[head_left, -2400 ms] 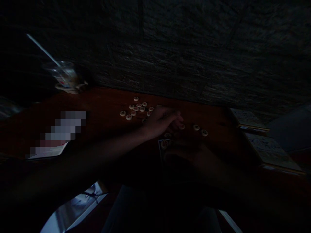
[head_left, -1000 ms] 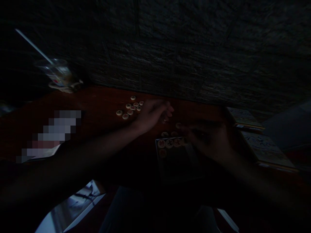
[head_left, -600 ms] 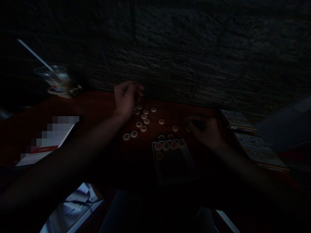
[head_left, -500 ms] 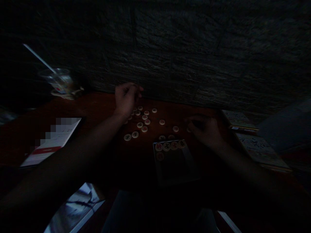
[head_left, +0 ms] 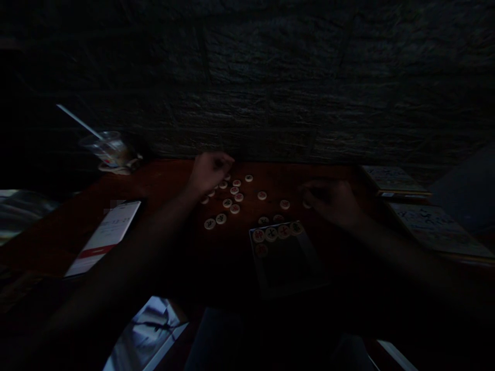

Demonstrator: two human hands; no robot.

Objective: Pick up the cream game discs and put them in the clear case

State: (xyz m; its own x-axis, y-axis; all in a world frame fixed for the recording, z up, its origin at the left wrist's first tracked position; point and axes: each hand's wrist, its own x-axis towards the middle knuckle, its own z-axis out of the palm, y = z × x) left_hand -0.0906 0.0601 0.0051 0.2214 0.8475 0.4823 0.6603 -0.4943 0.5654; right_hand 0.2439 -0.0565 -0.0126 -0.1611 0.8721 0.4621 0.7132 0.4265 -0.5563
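Round wooden Chinese chess pieces [head_left: 234,190] with red and black characters lie loosely spread on the brown table. My left hand [head_left: 209,170] is over the far left of this spread, fingers curled and drawn together; darkness hides whatever they may hold. On the right, my right hand [head_left: 332,201] is closed in a loose pinch beside a chess piece [head_left: 307,204], which its thumb partly covers. Nearer to me is a shallow square box [head_left: 290,263] with a row of chess pieces [head_left: 271,234] along its far edge and one red piece [head_left: 261,250] below that row's left end.
A phone with a lit screen [head_left: 112,226] lies at the left. Behind it a clear plastic cup [head_left: 112,149] with a straw stands on a coaster. Two flat printed boxes [head_left: 436,229] rest at the right edge. A stone wall [head_left: 270,93] rises behind the table.
The camera view has shifted, so everything sits slightly farther right. My left hand has come down a little closer to the chess pieces, its fingertips drawn together. My right hand stays near the same piece.
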